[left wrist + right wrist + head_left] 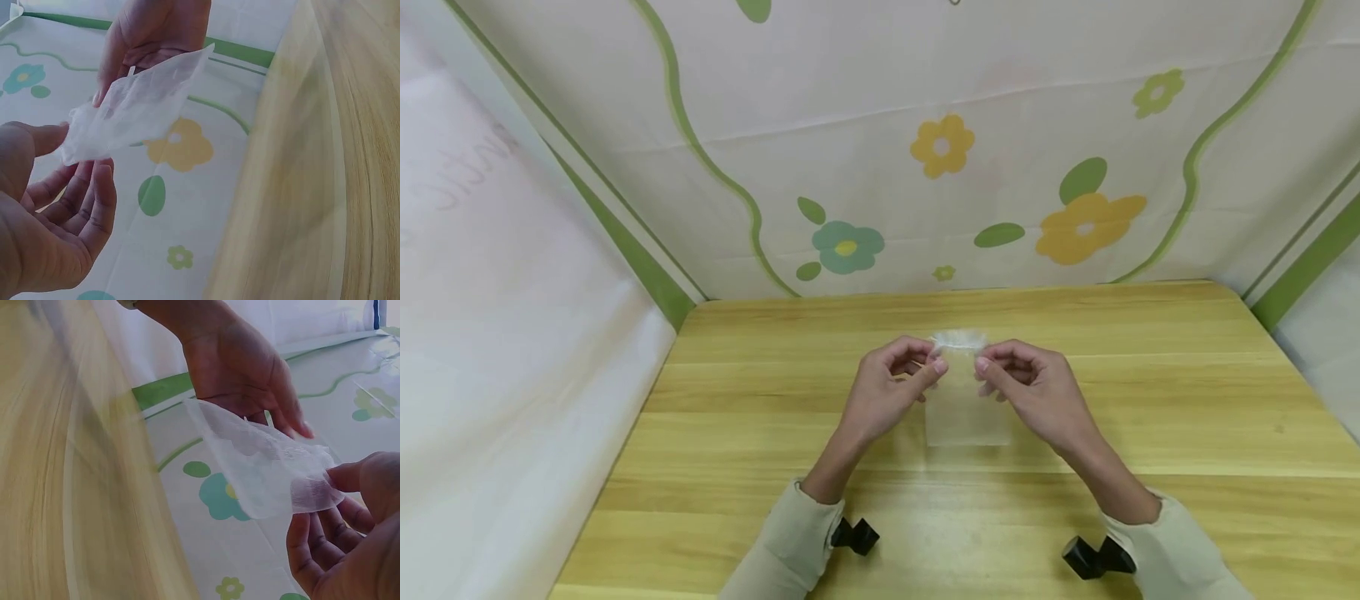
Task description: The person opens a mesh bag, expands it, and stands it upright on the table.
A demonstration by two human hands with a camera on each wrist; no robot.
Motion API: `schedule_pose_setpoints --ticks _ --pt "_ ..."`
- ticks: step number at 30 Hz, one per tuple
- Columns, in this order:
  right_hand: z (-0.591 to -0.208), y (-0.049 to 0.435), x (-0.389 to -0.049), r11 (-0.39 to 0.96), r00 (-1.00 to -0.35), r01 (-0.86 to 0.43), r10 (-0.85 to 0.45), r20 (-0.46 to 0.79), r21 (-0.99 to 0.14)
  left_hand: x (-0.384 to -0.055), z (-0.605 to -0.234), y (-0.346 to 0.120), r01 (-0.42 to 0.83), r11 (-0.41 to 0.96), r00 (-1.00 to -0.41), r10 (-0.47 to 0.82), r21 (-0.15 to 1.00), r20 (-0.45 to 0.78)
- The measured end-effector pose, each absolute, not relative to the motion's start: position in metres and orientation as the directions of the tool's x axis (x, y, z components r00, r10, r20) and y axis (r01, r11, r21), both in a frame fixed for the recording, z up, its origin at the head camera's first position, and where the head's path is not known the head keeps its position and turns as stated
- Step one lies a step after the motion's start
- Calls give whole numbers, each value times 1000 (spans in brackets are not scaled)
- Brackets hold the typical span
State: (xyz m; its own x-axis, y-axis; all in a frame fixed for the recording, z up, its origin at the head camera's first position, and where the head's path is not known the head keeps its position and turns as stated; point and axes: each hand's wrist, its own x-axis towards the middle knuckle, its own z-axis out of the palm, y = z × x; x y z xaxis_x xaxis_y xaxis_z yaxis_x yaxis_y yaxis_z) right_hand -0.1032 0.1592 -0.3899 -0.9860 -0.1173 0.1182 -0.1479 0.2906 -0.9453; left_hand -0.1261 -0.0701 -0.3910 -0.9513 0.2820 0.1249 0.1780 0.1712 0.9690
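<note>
A small translucent white mesh pouch (967, 412) with a gathered, frilled top hangs between the two hands above the table. My left hand (891, 383) pinches its upper left corner between thumb and fingers. At the upper right corner, my right hand (1033, 387) pinches it the same way. In the left wrist view the sheer pouch (134, 103) slants away from the left fingers, and the other hand shows behind it. The right wrist view shows the pouch (250, 462) with fingers visible through its thin material. No contents can be made out inside.
The wooden table (737, 450) spreads below the hands. A white cloth backdrop (865, 108) with printed flowers rises at its far edge, and white cloth panels (497, 292) stand at the sides. Black wrist devices (859, 536) stick out by both sleeves.
</note>
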Motion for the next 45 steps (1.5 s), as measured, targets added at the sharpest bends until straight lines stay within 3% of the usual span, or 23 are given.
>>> schedule_pose_setpoints --ticks 10,16,24,32,40,45 --pt "-384 156 -105 353 -980 -186 -137 146 -917 -127 -389 -73 261 264 -949 245 929 197" --pt "-378 147 -110 378 -978 -201 -123 166 -904 -129 -387 -77 276 225 -951 206 934 231" --pt "-374 136 -113 288 -980 -194 -95 174 -938 -131 -384 -81 325 159 -943 127 932 307" --pt "-376 136 -113 124 -984 -178 -35 175 -976 -133 -381 -82 310 133 -948 121 941 295" --pt "-373 142 -112 303 -963 -268 -89 253 -914 -132 -383 -79 299 181 -950 152 937 273" --pt "-372 144 -112 339 -956 -293 -96 277 -894 -130 -383 -80 294 206 -948 185 934 258"
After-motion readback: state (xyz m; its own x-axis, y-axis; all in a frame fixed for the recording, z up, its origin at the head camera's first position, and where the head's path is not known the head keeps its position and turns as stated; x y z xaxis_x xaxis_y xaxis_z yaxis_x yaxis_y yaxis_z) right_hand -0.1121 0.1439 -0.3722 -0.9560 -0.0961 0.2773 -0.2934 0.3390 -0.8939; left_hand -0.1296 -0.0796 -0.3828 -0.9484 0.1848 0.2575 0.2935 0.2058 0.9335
